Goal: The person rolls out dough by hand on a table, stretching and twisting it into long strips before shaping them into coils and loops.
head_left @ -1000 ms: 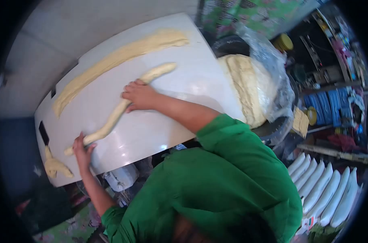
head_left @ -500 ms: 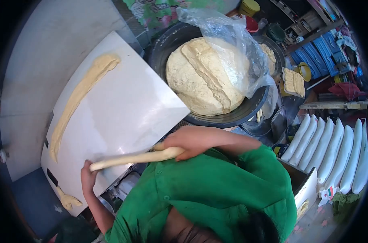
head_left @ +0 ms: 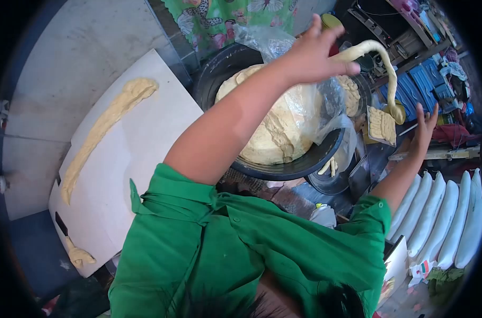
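A long rope of dough arches through the air between my hands at the upper right. One end is at the palm of my left hand, which reaches across over the big tub with its fingers spread. The other end hangs down near a small tray of dough strips. My right hand is just right of that end, fingers apart and holding nothing. Below my left arm, a large mass of dough sits in the black tub, partly under clear plastic.
A white board on the left bears a long dough strip and a small dough scrap. Several filled white bags lie in a row at the right. Another pan of dough stands behind the tub.
Both hands have swung from the board's near edge to the upper right, carrying the dough rope over. It was stretched straight between them; now it curves in the air and the fingers have spread.
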Motion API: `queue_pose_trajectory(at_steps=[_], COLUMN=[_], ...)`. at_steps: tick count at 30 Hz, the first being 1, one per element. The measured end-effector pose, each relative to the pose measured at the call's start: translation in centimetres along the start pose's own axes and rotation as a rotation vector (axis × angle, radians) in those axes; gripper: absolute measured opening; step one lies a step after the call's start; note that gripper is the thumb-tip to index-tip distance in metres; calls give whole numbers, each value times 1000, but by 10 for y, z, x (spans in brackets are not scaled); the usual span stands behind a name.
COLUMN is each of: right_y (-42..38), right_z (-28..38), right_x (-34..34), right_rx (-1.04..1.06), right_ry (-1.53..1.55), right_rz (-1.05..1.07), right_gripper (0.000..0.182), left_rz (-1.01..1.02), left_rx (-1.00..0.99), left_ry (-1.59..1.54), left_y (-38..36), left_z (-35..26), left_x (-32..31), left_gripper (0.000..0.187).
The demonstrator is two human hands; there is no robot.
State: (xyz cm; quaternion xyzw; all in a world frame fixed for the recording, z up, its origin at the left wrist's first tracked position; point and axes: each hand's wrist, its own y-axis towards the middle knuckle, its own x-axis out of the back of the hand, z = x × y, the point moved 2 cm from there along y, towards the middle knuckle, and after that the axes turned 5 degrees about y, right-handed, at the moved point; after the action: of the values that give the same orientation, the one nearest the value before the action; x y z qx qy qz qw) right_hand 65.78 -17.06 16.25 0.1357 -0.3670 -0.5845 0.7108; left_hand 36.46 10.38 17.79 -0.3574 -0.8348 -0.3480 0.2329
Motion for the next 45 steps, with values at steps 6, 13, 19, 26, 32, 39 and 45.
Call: queue_pose_trajectory(at_steps=[6,13,19,26,32,39,45], right_y=[-130,-297,-401,-603,-817,-882,-681], right_z=[-14,97,306,507,671,743,748], right_x=[-43,-211,-268,-282,-280,-265,-280], right_rx=[-416,-520,520,964,955,1083,72], right_ry=[321,645,625,888,502,620,1454], right_rz=[243,985,1297,1974,1849,1931,2429], right_gripper=[49,31,25,54,107,64,35], left_rz=[717,175,-578,-1064,-1696,-1714,-1249], left_rx=[-98,606,934,1134,1120,1116,1325], left_ry=[253,9,236,723,393,391,973], left_y=[-160,-391,-556,-709,-896,-943,-897], left_z=[44,72,37,-5,20,51,54], left_x=[21,136,184,246,340,380,424], left_gripper=[64,43,32,28,21,33,99])
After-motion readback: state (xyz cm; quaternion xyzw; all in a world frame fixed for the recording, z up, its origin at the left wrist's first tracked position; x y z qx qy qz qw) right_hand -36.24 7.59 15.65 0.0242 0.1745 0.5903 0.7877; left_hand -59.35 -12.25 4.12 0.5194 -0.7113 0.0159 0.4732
